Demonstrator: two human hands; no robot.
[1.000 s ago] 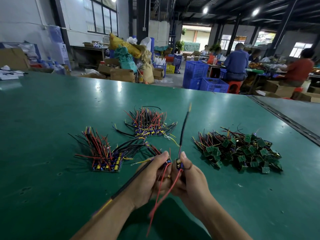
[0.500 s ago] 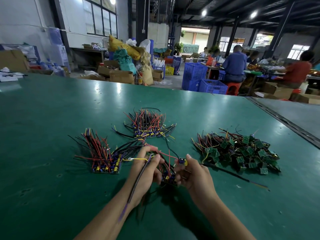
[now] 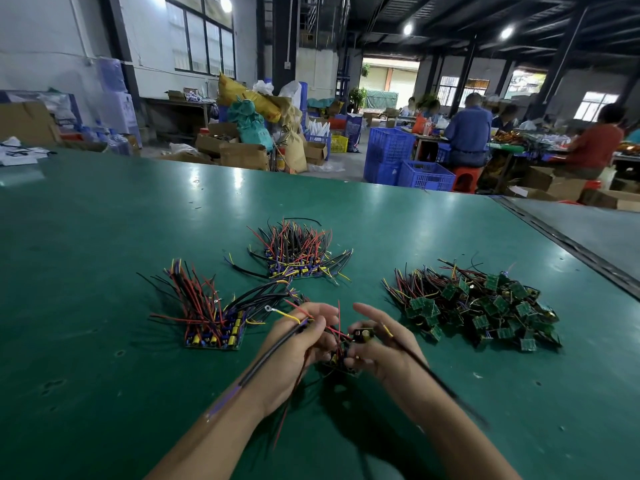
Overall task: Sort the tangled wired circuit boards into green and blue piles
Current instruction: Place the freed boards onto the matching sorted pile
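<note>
Grasping the board tangle (image 3: 337,362) in both grips, left hand (image 3: 298,344) sits nearer blue pile (image 3: 211,327) at 10 o'clock, right hand (image 3: 384,351) nearer green pile (image 3: 485,310) at 2 o'clock.

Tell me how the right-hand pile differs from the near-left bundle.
The right pile shows flat green boards, jumbled at all angles; the left bundle shows yellow and blue parts packed in neat rows. The right pile spreads wider; the left bundle is compact, wires fanning one way. Both carry red and black wires and lie on the green table.
</note>
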